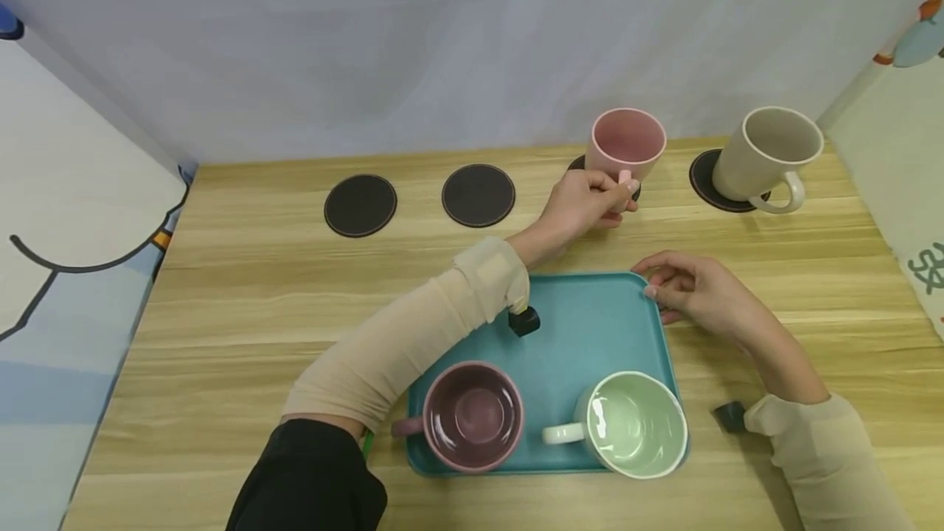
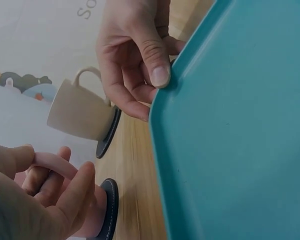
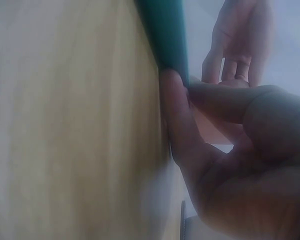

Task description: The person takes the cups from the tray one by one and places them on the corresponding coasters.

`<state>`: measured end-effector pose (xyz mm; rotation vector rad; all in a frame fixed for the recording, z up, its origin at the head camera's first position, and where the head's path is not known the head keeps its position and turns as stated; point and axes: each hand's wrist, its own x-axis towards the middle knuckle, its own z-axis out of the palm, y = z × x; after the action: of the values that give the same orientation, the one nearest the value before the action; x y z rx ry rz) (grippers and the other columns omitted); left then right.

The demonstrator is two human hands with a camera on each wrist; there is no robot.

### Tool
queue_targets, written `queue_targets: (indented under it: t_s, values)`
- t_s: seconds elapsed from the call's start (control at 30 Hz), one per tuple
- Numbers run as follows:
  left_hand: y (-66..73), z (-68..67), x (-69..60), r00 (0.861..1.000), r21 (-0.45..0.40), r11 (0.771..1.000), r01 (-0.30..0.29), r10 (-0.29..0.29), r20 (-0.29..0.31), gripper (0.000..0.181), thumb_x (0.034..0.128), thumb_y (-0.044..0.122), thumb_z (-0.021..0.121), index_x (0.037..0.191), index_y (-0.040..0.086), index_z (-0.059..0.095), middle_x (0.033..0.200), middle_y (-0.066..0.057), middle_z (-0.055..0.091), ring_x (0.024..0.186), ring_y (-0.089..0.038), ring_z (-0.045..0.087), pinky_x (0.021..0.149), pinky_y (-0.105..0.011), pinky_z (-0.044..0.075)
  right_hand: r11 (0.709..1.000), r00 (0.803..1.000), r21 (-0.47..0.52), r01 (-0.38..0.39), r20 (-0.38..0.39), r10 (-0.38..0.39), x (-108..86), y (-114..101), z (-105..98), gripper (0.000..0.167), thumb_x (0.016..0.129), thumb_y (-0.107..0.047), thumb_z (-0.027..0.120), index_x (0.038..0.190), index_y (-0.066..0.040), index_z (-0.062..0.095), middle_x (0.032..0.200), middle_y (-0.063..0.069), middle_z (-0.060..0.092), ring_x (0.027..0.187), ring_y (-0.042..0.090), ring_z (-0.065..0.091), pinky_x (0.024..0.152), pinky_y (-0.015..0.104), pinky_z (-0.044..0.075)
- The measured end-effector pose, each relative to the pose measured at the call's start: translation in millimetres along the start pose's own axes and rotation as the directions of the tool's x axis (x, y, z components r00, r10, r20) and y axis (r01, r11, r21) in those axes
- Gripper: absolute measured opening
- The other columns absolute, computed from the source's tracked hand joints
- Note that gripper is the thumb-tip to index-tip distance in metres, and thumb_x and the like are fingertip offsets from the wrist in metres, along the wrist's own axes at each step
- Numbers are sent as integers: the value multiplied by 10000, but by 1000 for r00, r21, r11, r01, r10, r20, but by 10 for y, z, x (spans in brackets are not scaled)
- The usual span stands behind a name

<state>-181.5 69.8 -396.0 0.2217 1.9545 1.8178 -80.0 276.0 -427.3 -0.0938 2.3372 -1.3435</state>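
Note:
The left hand [image 1: 583,205] pinches the handle of a pink mug [image 1: 627,142], which stands on a dark round coaster; in the left wrist view that coaster [image 2: 110,207] shows under the mug's base. At the back right corner of a teal tray [image 1: 583,326], the right hand [image 1: 696,289] holds the rim between thumb and fingers. Its thumb lies on the rim in the left wrist view, where the right hand [image 2: 135,55] is seen from the front. A purple mug [image 1: 474,416] and a light green mug [image 1: 634,424] stand at the tray's near side, handles to the left.
A beige mug [image 1: 767,156] stands on a coaster [image 1: 708,179] at the back right. Two bare dark coasters, one at the left [image 1: 360,206] and one nearer the middle [image 1: 478,195], lie along the wooden table's back edge. A pale cloth [image 1: 442,47] hangs behind.

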Motion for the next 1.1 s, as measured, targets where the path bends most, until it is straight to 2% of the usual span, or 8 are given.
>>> queue_targets:
  t_s: [0.07,0.3,0.47,0.63,0.77,0.97,1.1]
  values:
    - [2,-18,5,1000,-2,1000,1,-1,21,310,1042,267,660,1009,-28,751,1085,-113,780,1087,-356,739,833,-259,641,1000,1000,2,0,0,0,-5,1,0,346,1035,-39,617,1378,6,596,1083,195,610,808,71,680,712,312,654]
    - [19,-227,-49,995,107,993,-48,37,96,282,1069,215,610,1224,5,719,1175,-167,728,1048,-326,744,906,-341,639,1000,1000,4,2,-1,-2,1,11,2,342,1037,-37,613,1375,10,593,1084,201,609,807,76,679,714,311,655]
    - [67,-342,-152,992,125,991,-52,37,121,269,1071,225,606,1228,35,714,1209,-129,727,1090,-376,730,929,-395,635,1000,1000,1,5,-9,-5,0,9,-1,337,1039,-38,611,1372,11,598,1079,200,611,794,75,676,706,307,654]
    - [62,-472,-296,989,205,975,-83,56,136,253,1061,245,627,1198,59,730,1154,-74,726,1057,-378,728,906,-441,640,1000,1000,8,28,-1,-28,1,-1,1,341,1037,-18,605,1373,38,591,1067,200,614,787,70,674,699,309,655]
    - [30,-594,-420,982,260,960,-108,61,180,220,1057,242,636,1161,82,745,1116,-79,725,1029,-387,730,900,-474,636,1000,1000,0,19,-3,-19,-5,-6,-5,334,1036,-14,603,1367,31,595,1068,204,606,792,73,675,703,313,656]
    - [-24,-716,-610,975,332,938,-97,22,222,212,1060,199,628,1168,51,734,1097,-82,750,982,-367,753,860,-443,645,1000,1000,0,16,-5,-16,-20,-11,-12,337,1034,-11,604,1367,37,591,1070,206,605,797,75,677,709,317,658]
    - [-80,-799,-770,969,354,928,-118,30,244,208,1060,158,621,1181,28,728,1102,-116,760,956,-367,759,825,-416,648,1000,1000,7,16,-1,-16,-16,-19,-4,336,1035,-18,607,1366,36,591,1074,204,606,800,73,677,712,316,657]
